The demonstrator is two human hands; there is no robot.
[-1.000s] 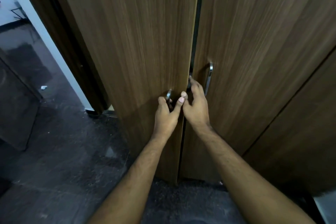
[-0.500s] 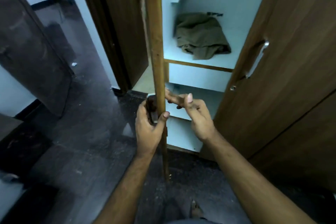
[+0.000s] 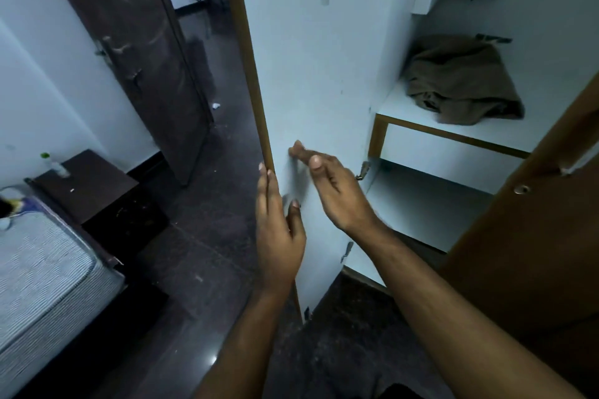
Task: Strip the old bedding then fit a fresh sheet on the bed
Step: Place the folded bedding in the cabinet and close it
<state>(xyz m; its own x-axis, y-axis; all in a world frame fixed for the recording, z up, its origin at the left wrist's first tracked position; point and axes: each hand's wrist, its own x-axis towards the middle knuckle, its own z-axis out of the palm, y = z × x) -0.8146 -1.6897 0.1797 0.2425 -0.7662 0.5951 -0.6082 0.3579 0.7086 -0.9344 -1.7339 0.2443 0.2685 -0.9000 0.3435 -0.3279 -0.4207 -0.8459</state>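
Wardrobe doors in brown wood grain stand open in front of you, the left door [image 3: 311,74] swung wide so its pale inner face shows. Off to your left, the bed's grey-striped mattress [image 3: 42,269] lies bare, so stripping looks done as far as this corner shows; fitting a fresh sheet is all still ahead. On the white upper shelf [image 3: 453,129] sits a crumpled olive-brown cloth [image 3: 460,81], possibly the sheet you want, though I cannot tell. Your left hand [image 3: 278,233] is flat and open-fingered against the door's edge, gripping nothing. Your right hand [image 3: 337,191] is loosely open beside it, empty, fingertips near the door's inner face.
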